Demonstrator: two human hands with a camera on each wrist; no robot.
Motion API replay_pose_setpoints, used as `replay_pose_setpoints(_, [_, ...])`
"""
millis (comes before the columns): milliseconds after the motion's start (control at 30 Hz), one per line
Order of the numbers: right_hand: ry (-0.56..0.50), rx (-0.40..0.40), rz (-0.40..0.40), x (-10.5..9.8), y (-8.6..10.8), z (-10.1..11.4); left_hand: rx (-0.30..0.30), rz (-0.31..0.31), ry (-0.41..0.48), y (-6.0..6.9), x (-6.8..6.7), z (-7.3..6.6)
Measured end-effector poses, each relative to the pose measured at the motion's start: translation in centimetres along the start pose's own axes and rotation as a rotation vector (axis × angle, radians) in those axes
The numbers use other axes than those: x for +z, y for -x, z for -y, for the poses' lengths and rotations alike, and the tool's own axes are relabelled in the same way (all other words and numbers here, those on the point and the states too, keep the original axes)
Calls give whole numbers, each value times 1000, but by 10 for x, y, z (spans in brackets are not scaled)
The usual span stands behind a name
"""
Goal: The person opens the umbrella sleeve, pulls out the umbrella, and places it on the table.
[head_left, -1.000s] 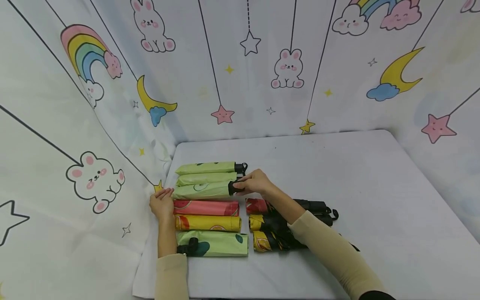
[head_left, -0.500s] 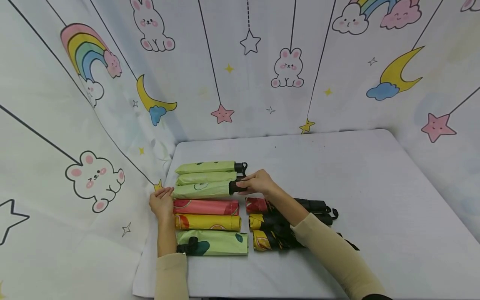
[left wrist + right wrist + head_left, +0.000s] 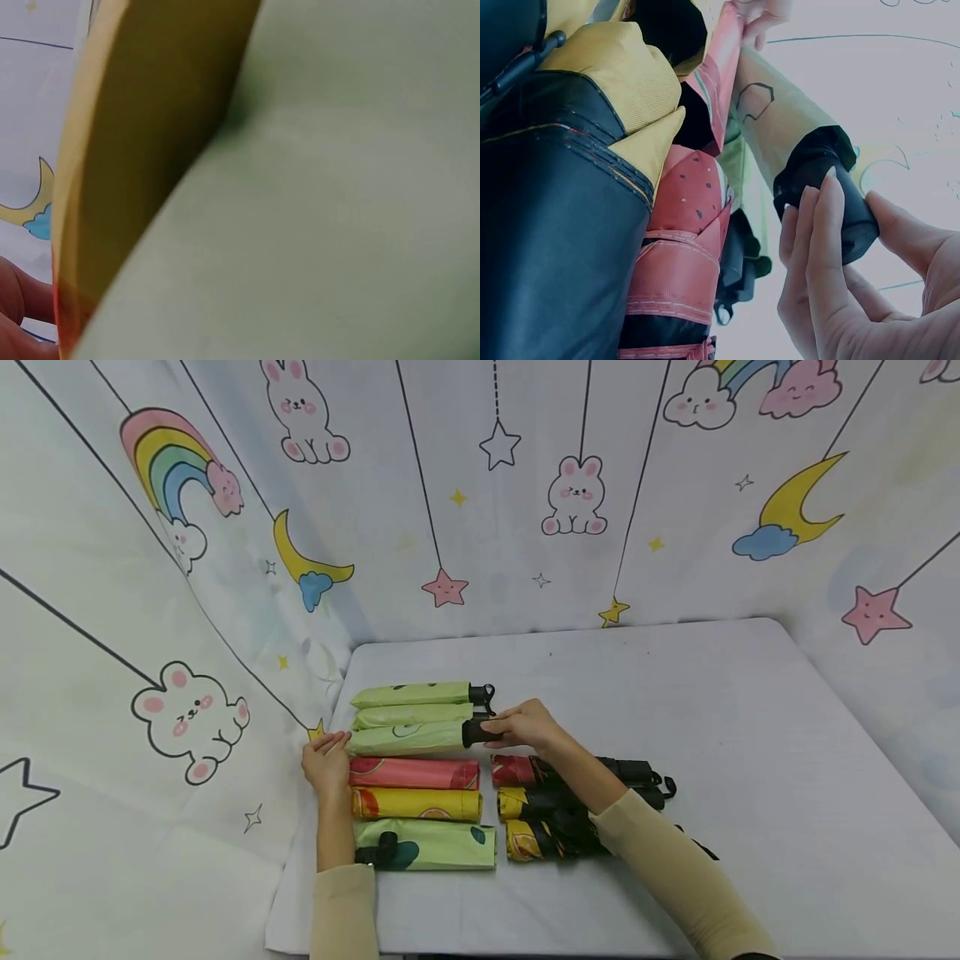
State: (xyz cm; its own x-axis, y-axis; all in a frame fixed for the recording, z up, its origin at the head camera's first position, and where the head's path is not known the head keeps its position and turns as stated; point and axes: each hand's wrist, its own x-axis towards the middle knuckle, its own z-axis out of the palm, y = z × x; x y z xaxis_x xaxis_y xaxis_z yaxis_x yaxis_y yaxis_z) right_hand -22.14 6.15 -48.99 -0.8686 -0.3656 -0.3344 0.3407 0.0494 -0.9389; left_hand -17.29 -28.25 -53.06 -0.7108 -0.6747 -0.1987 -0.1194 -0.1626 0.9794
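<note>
The left hand (image 3: 326,764) is at one end of a green umbrella (image 3: 408,738); its grip is hard to tell. The umbrella is beside a pink roll (image 3: 416,774), its black handle (image 3: 474,732) pinched by the right hand (image 3: 528,727).

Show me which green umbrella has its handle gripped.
The green umbrella next to the pink cover: the right hand grips its black handle; the two umbrellas beyond lie unheld.
</note>
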Motion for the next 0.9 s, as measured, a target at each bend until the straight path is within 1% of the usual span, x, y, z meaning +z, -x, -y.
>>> replay_pose_setpoints(200, [10, 14, -15, -2, 2, -1, 22, -14, 5, 0, 0, 0])
replay_pose_setpoints(333, [-11, 31, -16, -3, 4, 1, 21, -14, -5, 0, -1, 0])
replay_pose_setpoints(433, [-19, 30, -15, -4, 5, 3, 19, -9, -14, 1, -1, -1])
replay_pose_setpoints(667, [-34, 27, -19, -13, 8, 3, 61, -83, 31, 0, -3, -2])
replay_pose_setpoints(900, [-23, 25, -21, -20, 12, 2, 55, -72, 40, -1, -2, -2])
